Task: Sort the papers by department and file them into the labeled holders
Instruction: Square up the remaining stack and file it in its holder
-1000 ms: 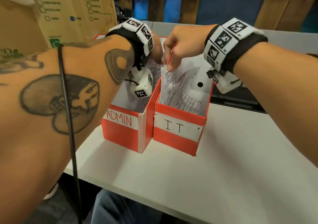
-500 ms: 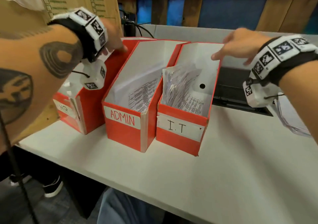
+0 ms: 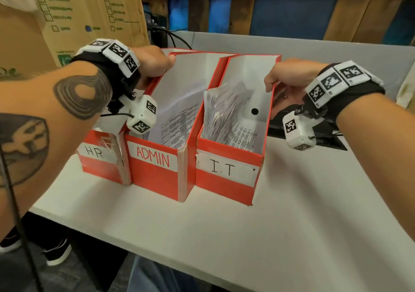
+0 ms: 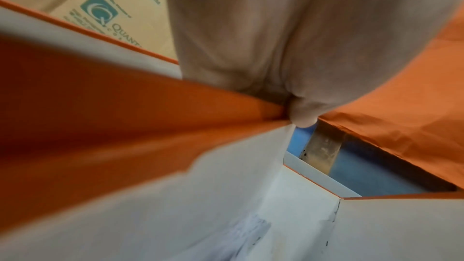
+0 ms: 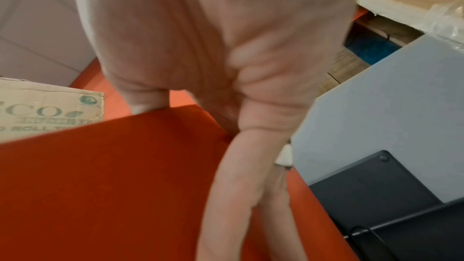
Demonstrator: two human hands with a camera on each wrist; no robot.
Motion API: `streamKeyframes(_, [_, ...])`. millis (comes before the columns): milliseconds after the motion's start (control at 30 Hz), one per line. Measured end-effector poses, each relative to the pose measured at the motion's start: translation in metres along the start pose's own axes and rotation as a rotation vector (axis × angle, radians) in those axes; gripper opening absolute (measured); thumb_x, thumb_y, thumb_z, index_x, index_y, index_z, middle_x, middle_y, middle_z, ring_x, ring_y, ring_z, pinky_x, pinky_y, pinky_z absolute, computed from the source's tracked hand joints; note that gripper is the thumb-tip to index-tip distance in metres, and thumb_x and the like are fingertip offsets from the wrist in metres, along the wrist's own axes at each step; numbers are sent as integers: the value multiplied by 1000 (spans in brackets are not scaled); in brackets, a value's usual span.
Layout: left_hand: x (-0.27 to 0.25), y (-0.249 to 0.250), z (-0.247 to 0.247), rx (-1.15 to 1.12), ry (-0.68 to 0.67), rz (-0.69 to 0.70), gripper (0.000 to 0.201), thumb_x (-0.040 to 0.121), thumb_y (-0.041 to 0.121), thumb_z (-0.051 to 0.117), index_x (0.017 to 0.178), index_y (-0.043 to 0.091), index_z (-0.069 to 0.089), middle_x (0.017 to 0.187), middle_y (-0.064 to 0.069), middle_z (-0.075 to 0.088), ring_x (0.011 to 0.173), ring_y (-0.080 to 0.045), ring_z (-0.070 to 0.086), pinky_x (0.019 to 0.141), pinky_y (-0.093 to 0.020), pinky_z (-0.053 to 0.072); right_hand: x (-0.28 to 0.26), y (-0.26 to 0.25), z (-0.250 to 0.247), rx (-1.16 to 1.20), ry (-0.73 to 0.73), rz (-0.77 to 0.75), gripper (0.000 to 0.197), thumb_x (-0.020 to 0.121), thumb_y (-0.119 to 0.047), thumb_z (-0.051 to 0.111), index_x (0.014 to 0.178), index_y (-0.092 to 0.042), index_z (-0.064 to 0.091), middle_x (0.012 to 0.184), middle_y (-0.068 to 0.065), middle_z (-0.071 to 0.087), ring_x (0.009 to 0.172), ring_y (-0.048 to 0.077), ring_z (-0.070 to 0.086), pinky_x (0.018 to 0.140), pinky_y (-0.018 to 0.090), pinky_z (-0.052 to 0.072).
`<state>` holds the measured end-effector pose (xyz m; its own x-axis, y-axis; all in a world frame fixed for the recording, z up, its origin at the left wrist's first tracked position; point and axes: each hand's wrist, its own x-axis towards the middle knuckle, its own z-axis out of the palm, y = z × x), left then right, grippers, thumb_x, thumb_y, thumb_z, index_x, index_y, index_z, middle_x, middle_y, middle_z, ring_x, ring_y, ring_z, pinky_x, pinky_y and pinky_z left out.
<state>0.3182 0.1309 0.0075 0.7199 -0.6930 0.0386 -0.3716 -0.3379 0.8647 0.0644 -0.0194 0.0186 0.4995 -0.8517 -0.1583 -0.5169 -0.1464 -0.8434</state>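
Note:
Three red holders stand side by side on the table: HR, ADMIN and I.T. Printed papers lean inside ADMIN, and a thicker sheaf of papers stands in I.T. My left hand grips the top of ADMIN's left wall, where it meets HR. In the left wrist view the thumb pinches that red edge. My right hand grips I.T's right wall, thumb over the rim. In the right wrist view the fingers lie down the outer red wall.
Printed cardboard boxes stand behind the holders at the left. A grey partition closes the table's back, with cables coming over it. A black slot is set into the white table right of I.T.
A second ago both hands were at the papers in the I.T holder. They let go and spread apart; now the left grips ADMIN's wall, the right I.T's wall. HR stands against ADMIN.

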Motion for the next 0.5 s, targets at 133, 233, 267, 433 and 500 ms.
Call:
streamKeyframes(133, [-1,5,1,-15,-6,6,39,106,37,52,129,5,54,115,-16,69,102,-33,70,93,-48,56,-2,4,-2,8,-2,-19,42,90,6,51,132,8,47,123,38,59,104,57,65,81,65,59])
streamKeyframes(233, [-4,11,2,163,12,27,47,105,38,49,132,1,55,122,-23,67,109,-45,67,93,-53,56,-2,11,-6,12,-19,-26,42,90,-6,63,130,1,53,130,31,59,111,49,63,78,64,60])
streamKeyframes(267, [-7,16,2,246,26,18,48,105,42,47,131,3,56,124,-23,65,111,-45,65,94,-54,55,-4,13,-9,-11,-33,-28,44,90,-17,71,129,-3,56,130,28,61,111,47,65,77,61,61])
streamKeyframes(433, [-49,79,29,711,261,297,66,111,46,30,138,-9,52,145,-30,50,134,-46,48,108,-45,39,-21,27,-52,-8,1,-59,65,74,-62,82,121,-23,61,126,10,66,104,40,72,92,56,57])
streamKeyframes(500, [-69,109,54,727,275,491,62,110,46,33,128,-8,59,134,-29,57,124,-45,53,98,-43,43,-26,40,-80,-7,110,-48,62,76,-57,83,124,-23,64,126,5,67,107,34,72,94,53,57])
